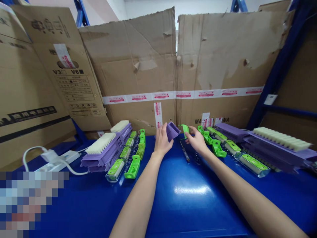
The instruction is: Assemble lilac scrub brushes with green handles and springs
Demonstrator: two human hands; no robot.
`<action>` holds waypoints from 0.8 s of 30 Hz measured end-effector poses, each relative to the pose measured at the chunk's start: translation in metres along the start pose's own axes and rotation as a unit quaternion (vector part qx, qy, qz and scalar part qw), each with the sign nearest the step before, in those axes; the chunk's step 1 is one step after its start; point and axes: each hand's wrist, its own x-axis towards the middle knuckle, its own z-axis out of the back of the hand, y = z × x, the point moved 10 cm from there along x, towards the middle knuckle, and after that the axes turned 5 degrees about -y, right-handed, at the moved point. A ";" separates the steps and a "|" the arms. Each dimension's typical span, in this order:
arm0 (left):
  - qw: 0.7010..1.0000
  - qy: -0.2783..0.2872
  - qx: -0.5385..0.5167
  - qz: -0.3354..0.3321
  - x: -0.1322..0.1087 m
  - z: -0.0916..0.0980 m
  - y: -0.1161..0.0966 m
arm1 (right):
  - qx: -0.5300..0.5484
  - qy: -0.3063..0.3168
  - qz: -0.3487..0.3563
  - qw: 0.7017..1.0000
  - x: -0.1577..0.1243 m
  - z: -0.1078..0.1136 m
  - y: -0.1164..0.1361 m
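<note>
My left hand (162,140) is closed around a purple plastic housing (172,131), tilted with its hollow end facing right. Between the fingers of my right hand (196,138) is a thin bright green plastic piece (184,130), held upright just right of the housing and apart from it. Below it on the blue table (183,205) lies a screwdriver (185,151) with a dark handle. A dark coil spring (197,158) rests under my right wrist. Green plastic brackets (133,168) stand in a row to the left, and similar green brackets (218,148) to the right.
Purple parts with cream bristle blocks (101,143) are stacked at left; more purple parts (272,147) lie at right. Clear-cased green modules (115,170) line both sides. A white power strip (58,160) with a cable sits far left. Cardboard sheets (133,66) wall the back.
</note>
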 end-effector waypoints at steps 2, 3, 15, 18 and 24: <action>1.000 0.005 0.006 -0.002 0.000 -0.001 -0.001 | 0.035 -0.001 0.018 0.999 -0.002 -0.002 0.005; 1.000 0.006 0.009 -0.003 0.000 -0.002 -0.001 | 0.044 -0.004 0.033 0.998 -0.004 -0.002 0.009; 0.988 -0.096 -0.058 0.108 0.002 0.019 0.018 | 0.090 -0.071 0.085 0.990 -0.019 0.011 0.037; 0.970 -0.136 -0.120 0.164 0.003 0.025 0.025 | 0.086 -0.066 0.025 0.994 -0.014 0.010 0.022; 0.873 -0.181 -0.306 0.333 -0.006 0.004 0.060 | 0.152 -0.056 -0.168 0.972 -0.016 0.000 -0.011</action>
